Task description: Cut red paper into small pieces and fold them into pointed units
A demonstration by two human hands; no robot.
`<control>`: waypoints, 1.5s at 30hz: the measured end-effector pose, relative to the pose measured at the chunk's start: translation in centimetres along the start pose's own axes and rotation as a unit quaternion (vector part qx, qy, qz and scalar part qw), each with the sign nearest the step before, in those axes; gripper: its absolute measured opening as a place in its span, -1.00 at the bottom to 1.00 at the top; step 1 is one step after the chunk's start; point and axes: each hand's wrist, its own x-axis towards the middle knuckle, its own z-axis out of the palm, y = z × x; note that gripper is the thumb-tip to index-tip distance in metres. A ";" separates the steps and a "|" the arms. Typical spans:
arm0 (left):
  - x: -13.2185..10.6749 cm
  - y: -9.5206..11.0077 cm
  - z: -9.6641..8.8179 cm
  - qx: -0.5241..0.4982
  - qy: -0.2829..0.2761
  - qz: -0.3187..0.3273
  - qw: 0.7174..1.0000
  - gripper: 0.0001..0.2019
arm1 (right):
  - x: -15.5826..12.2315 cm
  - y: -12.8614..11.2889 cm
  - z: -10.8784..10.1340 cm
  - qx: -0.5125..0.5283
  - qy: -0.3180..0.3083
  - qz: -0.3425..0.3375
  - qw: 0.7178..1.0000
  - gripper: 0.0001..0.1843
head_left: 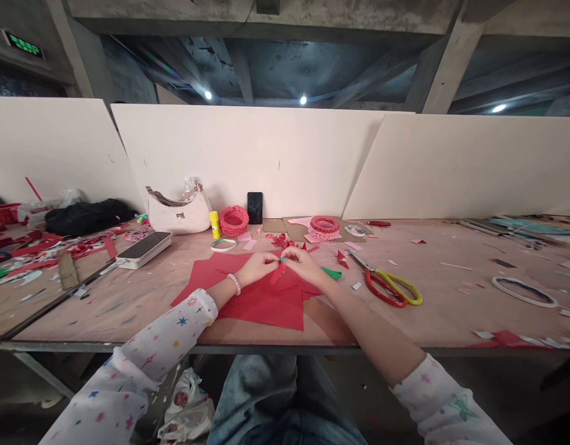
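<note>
Teal paper scrap [281, 260] pinched between the fingers [288, 254].

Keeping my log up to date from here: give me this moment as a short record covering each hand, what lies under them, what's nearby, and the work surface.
Left hand: pinches a small red paper strip, teal at its tip; pearl bracelet on wrist
Right hand: fingertips meet the same strip
Under hands: red paper sheets
Nearby: green paper scrap; scissors with red and yellow handles
Farther: yellow glue stick; black phone; red paper rings
Surface: plywood workbench, scattered with paper scraps
</note>
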 end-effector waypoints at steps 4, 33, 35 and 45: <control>0.0 -0.2 0.3 -0.010 -0.005 0.002 1.000 -0.81 | 0.1 0.0 0.0 -0.027 0.003 -0.023 0.999 -0.89; 0.0 0.3 0.8 -0.128 -0.007 -0.134 0.983 -0.81 | -0.2 0.1 0.5 -0.203 -0.012 0.000 0.979 -0.92; 0.0 0.1 0.8 -0.142 -0.020 -0.144 0.979 -0.81 | -0.1 0.4 0.3 -0.202 0.000 -0.004 0.979 -0.93; 0.4 -1.1 0.4 -0.201 -0.029 -0.153 0.967 -0.85 | 0.6 1.5 -0.8 -0.194 0.069 0.000 0.978 -0.90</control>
